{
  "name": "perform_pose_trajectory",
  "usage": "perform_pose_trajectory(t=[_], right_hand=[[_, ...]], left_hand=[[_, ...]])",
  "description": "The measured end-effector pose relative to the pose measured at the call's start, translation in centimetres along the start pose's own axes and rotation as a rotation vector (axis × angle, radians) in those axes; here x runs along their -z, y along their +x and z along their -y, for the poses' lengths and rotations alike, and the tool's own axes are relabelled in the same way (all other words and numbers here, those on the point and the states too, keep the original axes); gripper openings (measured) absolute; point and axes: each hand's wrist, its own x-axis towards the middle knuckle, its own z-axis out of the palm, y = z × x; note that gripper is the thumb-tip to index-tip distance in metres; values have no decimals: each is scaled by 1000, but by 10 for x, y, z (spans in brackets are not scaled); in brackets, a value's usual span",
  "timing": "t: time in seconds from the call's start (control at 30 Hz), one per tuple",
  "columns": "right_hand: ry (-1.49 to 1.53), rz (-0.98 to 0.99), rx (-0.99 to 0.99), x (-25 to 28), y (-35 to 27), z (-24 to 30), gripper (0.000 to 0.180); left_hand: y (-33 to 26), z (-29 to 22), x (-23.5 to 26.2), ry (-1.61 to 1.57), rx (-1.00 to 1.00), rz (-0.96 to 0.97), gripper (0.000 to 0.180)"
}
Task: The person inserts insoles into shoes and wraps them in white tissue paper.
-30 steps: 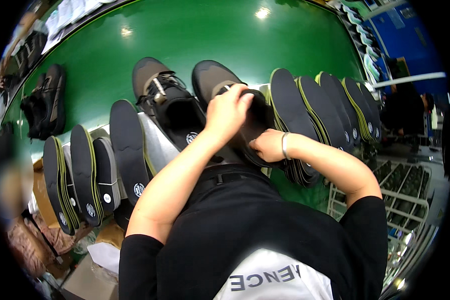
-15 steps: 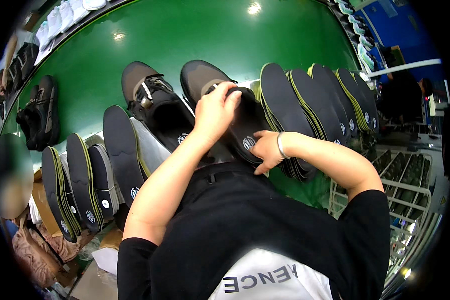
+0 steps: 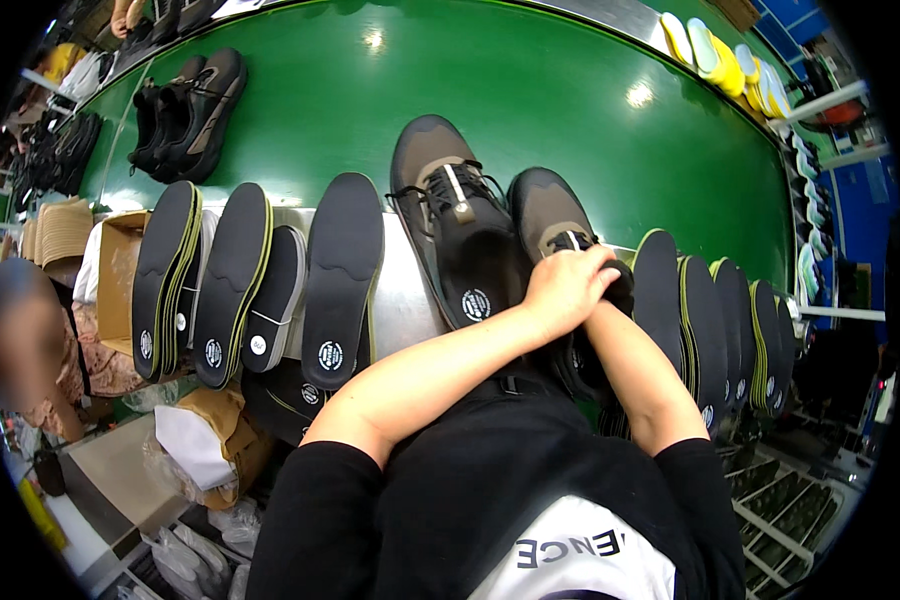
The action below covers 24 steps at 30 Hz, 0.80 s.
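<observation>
Two dark brown and black lace-up shoes lie side by side before me, toes pointing away. My left hand (image 3: 567,287) is closed on the tongue area of the right-hand shoe (image 3: 550,212). My right hand is mostly hidden behind the left one, with its forearm (image 3: 630,365) reaching to the opening of the same shoe; its fingers do not show. Beside it, the left-hand shoe (image 3: 432,155) stands untouched, a black insole (image 3: 475,304) with a white round print visible inside.
Stacks of black insoles with yellow-green edges stand at the left (image 3: 232,285) and right (image 3: 657,290) along the green table (image 3: 340,110). Another pair of shoes (image 3: 192,115) rests far left. Yellow insoles (image 3: 718,62) lie far right. A person (image 3: 30,340) is at left.
My right hand has gone from the heel of the right-hand shoe up to its opening, under my left hand. My left hand stays at the tongue. The view has shifted.
</observation>
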Motion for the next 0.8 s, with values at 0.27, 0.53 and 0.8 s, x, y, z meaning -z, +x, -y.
perform_pose_trajectory(t=[0.27,0.53,0.8], right_hand=[[-102,-6,-47,-3,6,-5,29],[-147,69,-30,3,1,1,28],[40,621,220,55,-46,8,26]], left_hand=[[-2,2,-4,19,-103,-54,18],[-1,4,-3,33,-125,-37,19],[-1,7,-6,36,-154,-73,20]])
